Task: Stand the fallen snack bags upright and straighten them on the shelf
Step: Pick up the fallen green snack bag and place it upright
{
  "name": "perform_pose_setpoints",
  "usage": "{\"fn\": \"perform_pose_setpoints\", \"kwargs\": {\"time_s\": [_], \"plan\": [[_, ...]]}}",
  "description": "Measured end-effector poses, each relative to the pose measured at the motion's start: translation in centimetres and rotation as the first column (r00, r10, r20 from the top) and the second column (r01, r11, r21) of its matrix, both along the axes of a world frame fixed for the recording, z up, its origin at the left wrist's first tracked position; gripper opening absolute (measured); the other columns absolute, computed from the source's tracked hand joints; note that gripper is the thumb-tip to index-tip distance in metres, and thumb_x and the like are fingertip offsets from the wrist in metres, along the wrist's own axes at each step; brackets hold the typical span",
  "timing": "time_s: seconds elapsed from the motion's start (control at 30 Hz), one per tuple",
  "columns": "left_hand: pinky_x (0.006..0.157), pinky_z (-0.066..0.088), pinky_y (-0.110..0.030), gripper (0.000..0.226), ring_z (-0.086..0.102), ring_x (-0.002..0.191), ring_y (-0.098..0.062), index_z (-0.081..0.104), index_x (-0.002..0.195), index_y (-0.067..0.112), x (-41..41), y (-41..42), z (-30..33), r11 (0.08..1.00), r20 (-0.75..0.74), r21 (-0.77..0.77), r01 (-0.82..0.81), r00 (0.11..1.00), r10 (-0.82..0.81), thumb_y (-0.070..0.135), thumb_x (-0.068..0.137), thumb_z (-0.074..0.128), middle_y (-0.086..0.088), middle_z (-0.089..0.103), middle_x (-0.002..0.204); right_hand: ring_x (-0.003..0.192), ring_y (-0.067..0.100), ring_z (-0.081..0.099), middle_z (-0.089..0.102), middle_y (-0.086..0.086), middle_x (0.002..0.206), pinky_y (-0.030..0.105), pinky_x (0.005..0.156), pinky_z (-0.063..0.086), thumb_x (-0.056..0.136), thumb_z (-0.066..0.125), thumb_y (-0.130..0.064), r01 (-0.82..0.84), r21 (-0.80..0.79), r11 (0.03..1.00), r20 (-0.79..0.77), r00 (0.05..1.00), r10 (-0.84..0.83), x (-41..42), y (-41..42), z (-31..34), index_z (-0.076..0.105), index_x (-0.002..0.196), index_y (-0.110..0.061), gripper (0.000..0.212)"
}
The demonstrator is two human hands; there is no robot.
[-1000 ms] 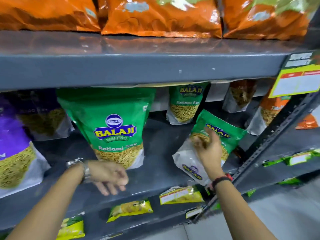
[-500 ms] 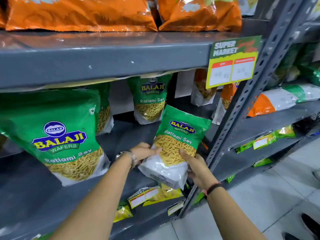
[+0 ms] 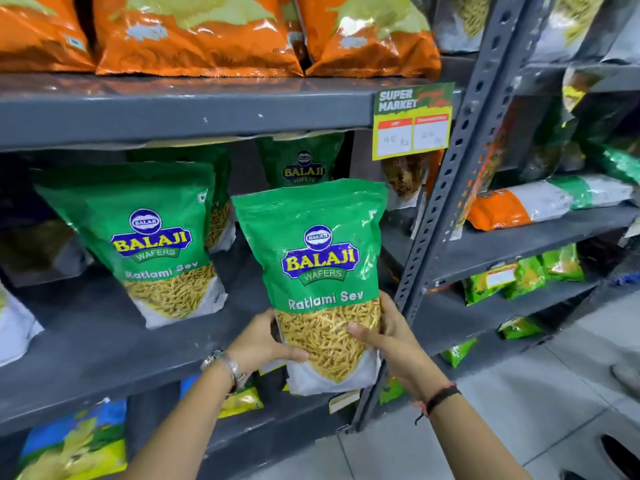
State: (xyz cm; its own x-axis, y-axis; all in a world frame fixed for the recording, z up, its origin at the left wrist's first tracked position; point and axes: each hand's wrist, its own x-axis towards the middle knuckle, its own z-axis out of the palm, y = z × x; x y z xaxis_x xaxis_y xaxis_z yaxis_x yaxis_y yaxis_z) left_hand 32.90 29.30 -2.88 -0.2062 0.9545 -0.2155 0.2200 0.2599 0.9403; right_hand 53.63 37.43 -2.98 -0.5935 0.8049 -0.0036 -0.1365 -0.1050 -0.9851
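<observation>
A green Balaji Ratlami Sev bag (image 3: pixel 318 271) is held upright in front of the grey middle shelf (image 3: pixel 104 344), near its right end. My left hand (image 3: pixel 266 341) grips its lower left side and my right hand (image 3: pixel 388 337) grips its lower right side, thumb across the front. The bag's white bottom hangs just past the shelf's front edge. A second green Sev bag (image 3: pixel 156 244) stands upright on the shelf to the left. A third (image 3: pixel 303 164) stands at the back, partly hidden behind the held bag.
Orange bags (image 3: pixel 197 32) line the upper shelf. A price tag (image 3: pixel 412 121) hangs from its edge. A perforated grey upright post (image 3: pixel 446 202) rises just right of the held bag. More bags lie on the neighbouring rack (image 3: pixel 547 202) and on lower shelves.
The bag that leaned tilted at the shelf's right end has been taken in both hands, lifted and turned upright. My view has moved closer and to the right.
</observation>
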Motion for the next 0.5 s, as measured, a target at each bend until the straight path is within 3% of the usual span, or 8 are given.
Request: {"fn": "perform_pose_setpoints", "kwargs": {"time_s": [0.13, 0.27, 0.37, 0.5], "plan": [[0.100, 0.044, -0.046, 0.067, 0.058, 0.107, -0.021, 0.053, 0.108, 0.014, 0.7, 0.2, 0.6, 0.997, -0.087, 0.059, -0.039, 0.995, 0.044, 0.007, 0.050, 0.086, -0.007, 0.064, 0.112, 0.109, 0.016, 0.061, 0.061, 0.006, 0.120, 0.023, 0.079, 0.055, 0.076, 0.066, -0.008, 0.015, 0.083, 0.996, 0.019, 1.000, -0.016, 0.2, 0.0, 0.6, 0.043, 0.124, -0.018, 0.054], [0.092, 0.044, -0.033, 0.067, 0.055, 0.106, -0.019, 0.050, 0.110, 0.010, 0.2, 2.5, 1.5, 0.988, -0.184, 0.122, -0.091, 0.976, 0.113, 0.008, 0.052, 0.085, -0.006, 0.061, 0.114, 0.105, 0.009, 0.060, 0.061, -0.002, 0.116, 0.018, 0.081, 0.054, 0.082, 0.060, -0.001, 0.026, 0.140, 0.990, 0.043, 0.999, -0.033, -1.5, 2.4, 1.2, 0.044, 0.121, -0.022, 0.047], [0.084, 0.040, -0.026, 0.064, 0.054, 0.101, -0.017, 0.050, 0.109, 0.008, -0.8, 5.0, 2.0, 0.971, -0.216, 0.182, -0.155, 0.957, 0.194, 0.006, 0.054, 0.083, -0.010, 0.061, 0.115, 0.107, 0.015, 0.058, 0.059, 0.004, 0.117, 0.025, 0.088, 0.053, 0.082, 0.057, 0.003, 0.018, 0.183, 0.983, 0.055, 0.998, -0.029, -3.6, 5.4, 1.9, 0.041, 0.122, -0.017, 0.048], [0.085, 0.037, -0.024, 0.066, 0.051, 0.111, -0.027, 0.049, 0.113, 0.005, -2.2, 8.6, 1.3, 0.925, -0.241, 0.275, -0.263, 0.912, 0.331, 0.001, 0.055, 0.080, -0.019, 0.056, 0.119, 0.105, 0.017, 0.056, 0.057, 0.012, 0.119, 0.032, 0.093, 0.047, 0.081, 0.057, 0.008, 0.021, 0.191, 0.981, 0.080, 0.996, -0.037, -6.9, 9.5, 2.0, 0.045, 0.114, -0.021, 0.046]]}}
